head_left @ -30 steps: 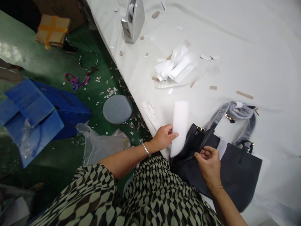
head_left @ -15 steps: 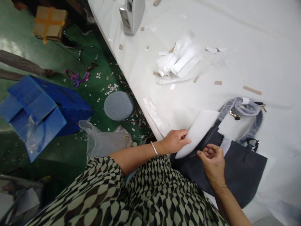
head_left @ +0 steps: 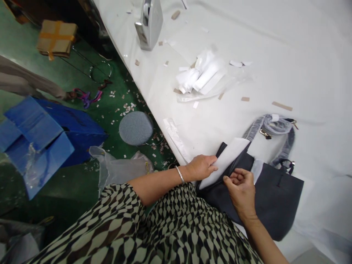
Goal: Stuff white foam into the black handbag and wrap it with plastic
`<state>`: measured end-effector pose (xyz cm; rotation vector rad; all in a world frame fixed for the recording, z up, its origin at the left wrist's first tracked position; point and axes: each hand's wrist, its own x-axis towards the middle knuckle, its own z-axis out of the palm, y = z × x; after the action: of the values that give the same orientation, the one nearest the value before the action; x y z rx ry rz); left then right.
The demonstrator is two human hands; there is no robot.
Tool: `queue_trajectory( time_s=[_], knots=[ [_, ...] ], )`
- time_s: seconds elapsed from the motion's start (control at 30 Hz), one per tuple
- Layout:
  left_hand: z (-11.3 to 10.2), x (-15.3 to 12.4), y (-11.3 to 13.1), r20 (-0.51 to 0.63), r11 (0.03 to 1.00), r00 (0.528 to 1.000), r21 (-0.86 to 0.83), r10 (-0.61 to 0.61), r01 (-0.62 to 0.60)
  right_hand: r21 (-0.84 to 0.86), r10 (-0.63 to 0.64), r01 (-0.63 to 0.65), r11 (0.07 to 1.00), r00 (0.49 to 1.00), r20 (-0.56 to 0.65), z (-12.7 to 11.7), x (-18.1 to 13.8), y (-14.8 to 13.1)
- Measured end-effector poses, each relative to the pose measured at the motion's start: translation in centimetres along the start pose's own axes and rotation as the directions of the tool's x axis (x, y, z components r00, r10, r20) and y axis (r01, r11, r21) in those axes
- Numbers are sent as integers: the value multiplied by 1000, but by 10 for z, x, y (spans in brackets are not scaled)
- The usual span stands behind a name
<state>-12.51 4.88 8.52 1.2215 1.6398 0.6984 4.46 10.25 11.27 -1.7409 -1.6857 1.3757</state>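
A black handbag (head_left: 277,198) lies on the white table at the lower right, its mouth toward my left side. White padding (head_left: 233,152) sits inside the mouth, between its two black edges. My left hand (head_left: 202,168), with a bangle at the wrist, is closed at the far edge of the mouth, thumb against the padding. My right hand (head_left: 243,190) pinches the near edge, fingers curled. Wrapped around the bag's strap (head_left: 277,124) is clear film; it lies coiled beyond the bag, with gold hardware (head_left: 265,134).
White strips in plastic (head_left: 203,75) and a grey metal dispenser (head_left: 150,25) stand farther up the table (head_left: 302,73), among paper scraps. Left, on the green floor, are a round stool (head_left: 136,128), an open blue box (head_left: 55,128), a plastic bag (head_left: 118,168) and another person's leg (head_left: 27,80).
The bag's far black edge now shows beyond the padding, where only white showed before. Both hands keep their hold near the mouth. The whole view has shifted slightly.
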Motion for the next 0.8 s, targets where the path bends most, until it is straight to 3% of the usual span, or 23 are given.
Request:
queue_trajectory(
  time_s=[0.17, 0.43, 0.7, 0.8],
  knots=[
    [3, 7, -1, 81, 997, 997, 79, -19, 13, -65, -49, 48, 997, 999, -10, 2, -5, -5],
    [14, 25, -12, 213, 971, 977, 227, 21, -70, -202, -141, 150, 968, 988, 56, 4, -1, 0],
    [20, 25, -10, 224, 950, 975, 305, -9, -62, -281, -142, 157, 947, 987, 73, 14, 8, 0],
    [25, 22, -12, 206, 946, 978, 322, -33, -36, -292, -143, 184, 938, 977, 157, 13, 12, 6]
  ],
)
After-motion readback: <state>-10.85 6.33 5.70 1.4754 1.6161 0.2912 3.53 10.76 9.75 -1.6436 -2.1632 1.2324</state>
